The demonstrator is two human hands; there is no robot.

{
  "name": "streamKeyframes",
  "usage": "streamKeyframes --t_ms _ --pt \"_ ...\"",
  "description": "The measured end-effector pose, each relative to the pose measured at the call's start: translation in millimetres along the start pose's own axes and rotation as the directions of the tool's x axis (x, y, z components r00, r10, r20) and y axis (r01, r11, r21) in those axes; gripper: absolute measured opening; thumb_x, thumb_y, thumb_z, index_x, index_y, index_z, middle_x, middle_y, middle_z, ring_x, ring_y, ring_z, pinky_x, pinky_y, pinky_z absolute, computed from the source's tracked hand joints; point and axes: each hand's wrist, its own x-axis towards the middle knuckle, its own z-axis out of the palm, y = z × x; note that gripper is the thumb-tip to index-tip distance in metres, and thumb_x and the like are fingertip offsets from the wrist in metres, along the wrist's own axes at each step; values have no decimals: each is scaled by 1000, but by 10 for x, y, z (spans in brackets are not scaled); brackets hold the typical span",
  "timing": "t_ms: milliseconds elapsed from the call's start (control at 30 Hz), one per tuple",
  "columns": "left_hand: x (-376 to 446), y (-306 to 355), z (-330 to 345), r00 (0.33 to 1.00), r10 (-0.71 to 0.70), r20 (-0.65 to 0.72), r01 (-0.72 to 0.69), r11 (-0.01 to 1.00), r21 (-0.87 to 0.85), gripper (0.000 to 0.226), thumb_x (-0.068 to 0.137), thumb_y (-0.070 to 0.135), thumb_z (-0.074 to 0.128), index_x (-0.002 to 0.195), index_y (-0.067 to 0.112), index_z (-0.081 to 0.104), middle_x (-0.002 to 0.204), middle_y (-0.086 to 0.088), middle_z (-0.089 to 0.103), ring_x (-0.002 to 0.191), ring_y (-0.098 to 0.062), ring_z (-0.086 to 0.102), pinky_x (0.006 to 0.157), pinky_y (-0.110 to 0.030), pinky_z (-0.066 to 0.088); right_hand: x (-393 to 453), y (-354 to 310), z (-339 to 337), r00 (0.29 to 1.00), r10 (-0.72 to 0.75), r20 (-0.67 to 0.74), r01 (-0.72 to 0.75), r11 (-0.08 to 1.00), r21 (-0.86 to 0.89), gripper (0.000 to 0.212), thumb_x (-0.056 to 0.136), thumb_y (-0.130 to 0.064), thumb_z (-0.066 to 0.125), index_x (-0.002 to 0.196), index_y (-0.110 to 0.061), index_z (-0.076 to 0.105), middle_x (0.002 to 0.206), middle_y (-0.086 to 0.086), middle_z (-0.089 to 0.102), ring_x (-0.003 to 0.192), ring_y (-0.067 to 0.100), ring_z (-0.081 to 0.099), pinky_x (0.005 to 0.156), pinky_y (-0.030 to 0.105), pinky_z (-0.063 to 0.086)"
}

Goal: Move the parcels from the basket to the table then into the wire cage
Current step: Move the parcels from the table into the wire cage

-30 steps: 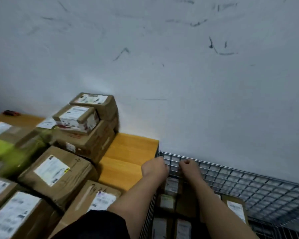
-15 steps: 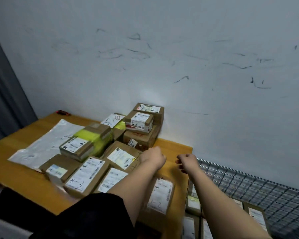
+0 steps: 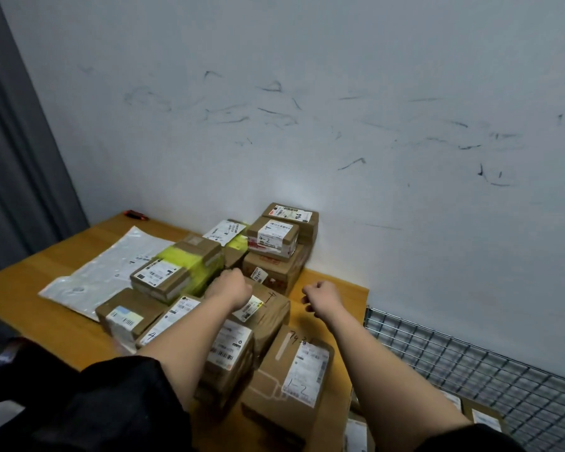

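Several brown cardboard parcels with white labels lie on the wooden table [image 3: 46,288]. My left hand [image 3: 230,288] hovers over the far corner of a taped brown parcel [image 3: 269,316]; its fingers hang loosely curled and no grip shows. My right hand [image 3: 322,296] hangs above bare table to the right of that parcel, loosely curled, holding nothing. Nearest me lies a parcel marked "1-2" [image 3: 294,380]. The wire cage [image 3: 470,363] stands right of the table, with labelled parcels [image 3: 483,419] inside it. No basket is in view.
Three parcels [image 3: 274,239] are stacked against the white wall. A yellow-taped parcel [image 3: 177,272] and a flat white mailer bag [image 3: 111,269] lie further left. A small red-and-black object [image 3: 136,215] sits at the table's far edge. A grey curtain [image 3: 13,190] hangs at left.
Both hands have left the cage's rim and swung left over the table. The left hand now hangs over the taped brown parcel. My view turned left and pulled back.
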Motion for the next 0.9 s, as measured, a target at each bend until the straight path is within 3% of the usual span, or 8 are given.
streamKeyframes --t_ms 100,167,300,400,600,767,900 --pt "70 -112 -16 998 -37 48 36 999 23 49 94 32 48 136 9 43 140 -14 43 120 -30 52 97 -41 46 87 69 62 1000 -4 -5 4 996 -88 15 89 -25 50 75 -20 49 95 12 69 90 33 65 85 44 52" --pt "153 -193 -22 994 -46 97 42 998 42 49 93 33 48 135 8 43 140 -14 43 119 -31 52 97 -40 46 137 81 118 1000 -2 -10 1 990 -141 15 89 -25 50 75 -20 49 99 11 69 94 33 65 83 41 51" --pt "362 -344 3 988 -48 148 41 998 53 54 93 35 51 139 8 38 142 -15 41 124 -30 48 100 -38 43 286 60 284 1000 26 -8 -27 979 -201 14 90 -24 48 77 -18 48 91 8 64 84 28 59 71 32 43" --pt "583 -450 79 978 -41 205 30 998 57 57 93 36 51 140 8 36 143 -14 41 126 -29 47 102 -37 42 443 86 471 997 76 -2 -75 977 -199 11 92 -26 48 90 -15 49 84 4 53 82 24 49 70 30 37" --pt "1074 -621 225 944 -63 324 48 997 53 64 92 34 53 146 10 27 146 -16 36 128 -30 44 104 -36 41 787 280 992 962 274 20 -271 958 -88 55 91 -41 48 130 -3 45 127 16 56 108 30 56 86 34 45" --pt "1293 -708 447 897 -100 431 73 994 79 62 95 35 52 147 11 30 148 -15 34 127 -27 46 97 -32 42 917 413 1250 899 437 -16 -437 898 -46 67 89 -44 55 141 -6 35 139 17 45 125 35 47 104 47 43" --pt "1370 -756 564 891 -105 443 51 990 133 57 97 38 48 146 12 32 146 -15 37 127 -26 47 98 -30 41 1052 525 1381 884 468 18 -468 884 -11 70 83 -43 58 139 -6 39 139 18 46 124 36 48 104 49 42"
